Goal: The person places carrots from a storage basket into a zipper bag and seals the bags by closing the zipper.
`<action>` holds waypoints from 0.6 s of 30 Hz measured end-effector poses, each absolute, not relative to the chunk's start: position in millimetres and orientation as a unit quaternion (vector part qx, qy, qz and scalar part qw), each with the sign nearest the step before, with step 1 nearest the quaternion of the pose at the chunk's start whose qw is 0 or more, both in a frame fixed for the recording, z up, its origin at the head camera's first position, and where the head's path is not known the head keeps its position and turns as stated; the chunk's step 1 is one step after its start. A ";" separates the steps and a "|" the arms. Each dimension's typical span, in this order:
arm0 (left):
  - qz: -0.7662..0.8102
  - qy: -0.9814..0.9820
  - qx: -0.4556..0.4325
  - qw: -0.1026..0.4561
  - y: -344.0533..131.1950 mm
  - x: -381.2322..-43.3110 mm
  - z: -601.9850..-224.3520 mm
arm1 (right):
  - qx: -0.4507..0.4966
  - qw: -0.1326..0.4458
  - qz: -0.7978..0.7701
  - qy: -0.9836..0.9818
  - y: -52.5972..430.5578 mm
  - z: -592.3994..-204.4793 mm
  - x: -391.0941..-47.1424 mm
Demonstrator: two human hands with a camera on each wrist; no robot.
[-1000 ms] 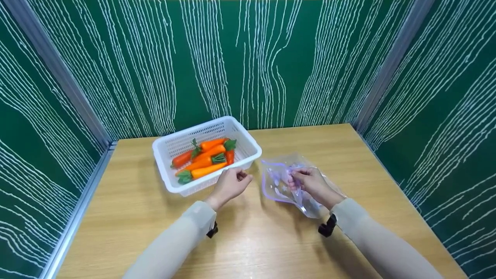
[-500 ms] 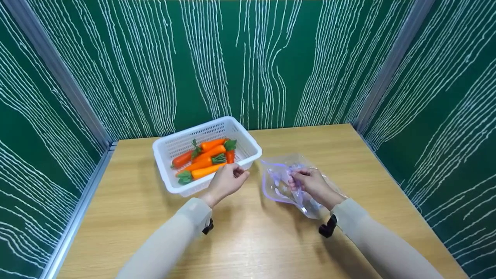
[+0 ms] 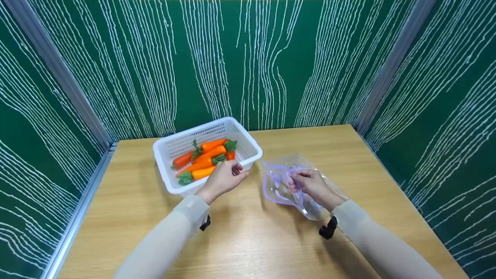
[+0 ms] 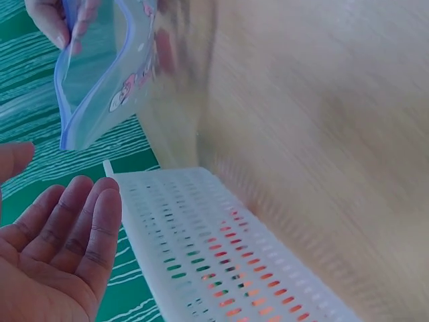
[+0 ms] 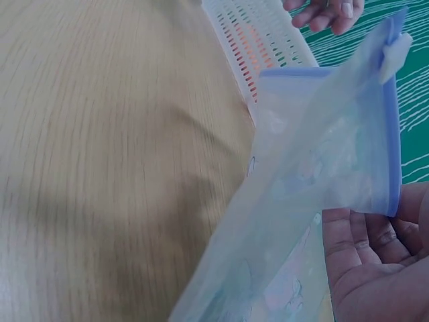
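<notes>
My left hand (image 3: 221,179) hovers at the front right rim of a white slotted plastic basket (image 3: 173,190), holding nothing. In the left wrist view that hand (image 4: 64,251) has its fingers loosely extended and the thumb apart, beside the basket wall (image 4: 151,235). Several orange carrots (image 3: 201,164) with green tops lie in the basket. My right hand (image 3: 316,188) pinches the edge of a clear zip bag (image 3: 308,207) with a purple-blue rim; its mouth gapes toward the basket. In the right wrist view, thumb and fingers grip the bag (image 5: 288,161) at that rim.
A wooden table (image 3: 248,248) carries the basket and bag. Green panels with white wavy lines (image 3: 263,77) stand behind and at both sides, joined by metal posts (image 3: 381,73). The white zip slider (image 5: 395,57) sits at one end of the bag's rim.
My left hand has shifted left and slightly forward, from the basket's front right corner to over its front rim. The right hand and bag stay in place.
</notes>
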State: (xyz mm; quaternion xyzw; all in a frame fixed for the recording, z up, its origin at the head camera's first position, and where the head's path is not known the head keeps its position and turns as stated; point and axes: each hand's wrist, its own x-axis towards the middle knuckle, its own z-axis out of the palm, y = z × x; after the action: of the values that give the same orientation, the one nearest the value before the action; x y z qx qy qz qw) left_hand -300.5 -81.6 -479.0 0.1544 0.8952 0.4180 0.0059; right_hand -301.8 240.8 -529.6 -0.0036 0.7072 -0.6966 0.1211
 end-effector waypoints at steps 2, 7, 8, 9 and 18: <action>0.410 0.898 0.160 0.004 -82.9 -301.9 -476.4 | -0.005 0.124 -0.694 0.709 241.2 -529.5 -300.7; 0.396 0.900 0.183 0.010 -87.5 -305.0 -468.8 | -0.005 0.128 -0.695 0.707 240.6 -530.4 -299.5; 0.393 0.899 0.190 0.012 -88.4 -306.0 -467.3 | -0.004 0.127 -0.698 0.705 240.4 -530.5 -299.6; 0.391 0.899 0.198 0.013 -89.3 -306.9 -465.3 | -0.004 0.126 -0.701 0.702 240.0 -530.6 -299.8; 0.354 0.900 0.253 0.019 -97.1 -316.4 -454.6 | -0.005 0.115 -0.717 0.688 238.4 -531.3 -300.2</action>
State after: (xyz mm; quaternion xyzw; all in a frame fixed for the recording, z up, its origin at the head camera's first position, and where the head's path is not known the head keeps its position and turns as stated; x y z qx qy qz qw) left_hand -316.4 -97.1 -454.6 0.2527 0.9001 0.3545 0.0193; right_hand -300.2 238.4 -531.3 -0.0045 0.6875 -0.7170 0.1147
